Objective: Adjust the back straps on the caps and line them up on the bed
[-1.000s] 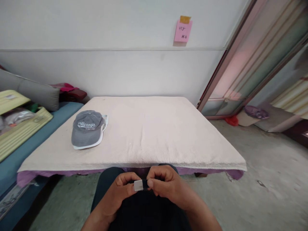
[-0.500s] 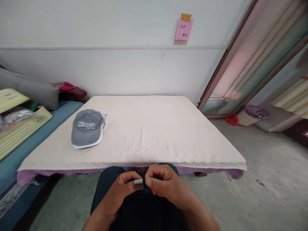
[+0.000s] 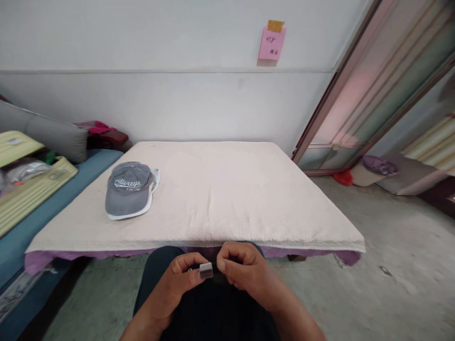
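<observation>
Your left hand [image 3: 179,276] holds a small silvery piece [image 3: 206,270] in its grip — your right hand [image 3: 240,265], just beside, curls narrow, its hold unclear — before the cloth-covered bench [image 3: 249,199].

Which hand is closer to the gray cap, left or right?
Left. The left hand is over the lap, nearer the body than the gray cap and to its right; the right hand is farther right.
</observation>
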{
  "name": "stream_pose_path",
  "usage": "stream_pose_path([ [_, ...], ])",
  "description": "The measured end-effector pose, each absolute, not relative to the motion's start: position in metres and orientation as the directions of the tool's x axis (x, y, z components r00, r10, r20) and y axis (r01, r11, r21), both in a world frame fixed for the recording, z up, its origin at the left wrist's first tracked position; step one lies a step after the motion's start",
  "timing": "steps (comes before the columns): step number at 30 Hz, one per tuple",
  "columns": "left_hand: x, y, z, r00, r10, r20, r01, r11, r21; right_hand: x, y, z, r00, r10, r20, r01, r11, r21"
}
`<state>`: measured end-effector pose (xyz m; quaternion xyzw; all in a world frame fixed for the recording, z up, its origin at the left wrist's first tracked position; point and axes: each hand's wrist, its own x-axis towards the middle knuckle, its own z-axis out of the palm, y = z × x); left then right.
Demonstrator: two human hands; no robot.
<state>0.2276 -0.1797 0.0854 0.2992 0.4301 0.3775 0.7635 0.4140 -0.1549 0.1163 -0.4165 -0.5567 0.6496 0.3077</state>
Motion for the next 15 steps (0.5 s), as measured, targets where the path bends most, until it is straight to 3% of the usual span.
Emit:
stream_pose_path([
  [10, 0.2283, -0.1779, 0.0822, 0.334, 0.835, -0.437, -0.271, 0.529, 0.804, 0.4152, -0.1557, 0.1166, -0.505, 0.835, -0.220, 0.110, -0.190, -0.976],
  [15, 0.2307, -0.1797, 0.0866, 0.351, 0.846, -0.402, -0.345, 0.516, 0.784, 0.4145, -0.1561, 0.1094, -0.538, 0.829, -0.155, -0.044, -0.211, -0.977],
])
